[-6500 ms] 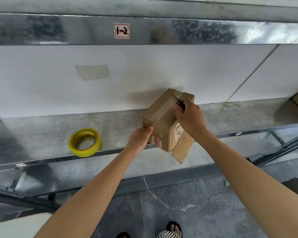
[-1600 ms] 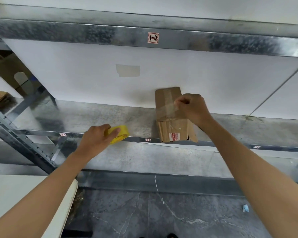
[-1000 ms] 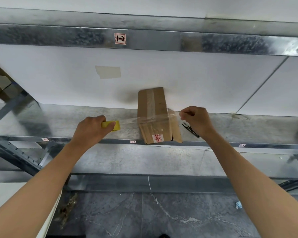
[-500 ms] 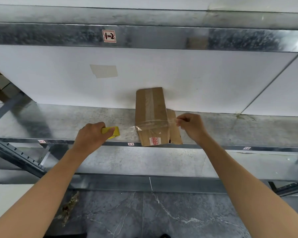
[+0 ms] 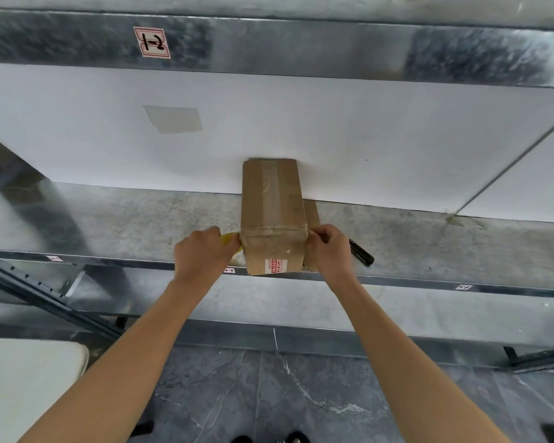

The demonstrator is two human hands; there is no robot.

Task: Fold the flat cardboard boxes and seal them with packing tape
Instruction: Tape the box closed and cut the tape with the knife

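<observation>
A small brown cardboard box point(image 5: 274, 199) stands on the metal shelf point(image 5: 115, 219), its far end against the white wall. Clear tape runs lengthwise along its top, and a second strip crosses its near part. My left hand point(image 5: 202, 255) is pressed to the box's left side, gripping the yellow tape roll point(image 5: 229, 239), of which only an edge shows. My right hand point(image 5: 328, 249) pinches the tape's free end against the box's right side. One box flap point(image 5: 312, 215) lies open to the right.
A black cutter point(image 5: 361, 252) lies on the shelf just right of my right hand. A shelf beam point(image 5: 301, 49) with a label runs overhead. A white tabletop corner point(image 5: 29, 388) sits at lower left. Grey tiled floor lies below.
Both hands have come in to the box's sides. The tape strip, stretched in the air before, now lies across the box top, and the roll has moved right against the box.
</observation>
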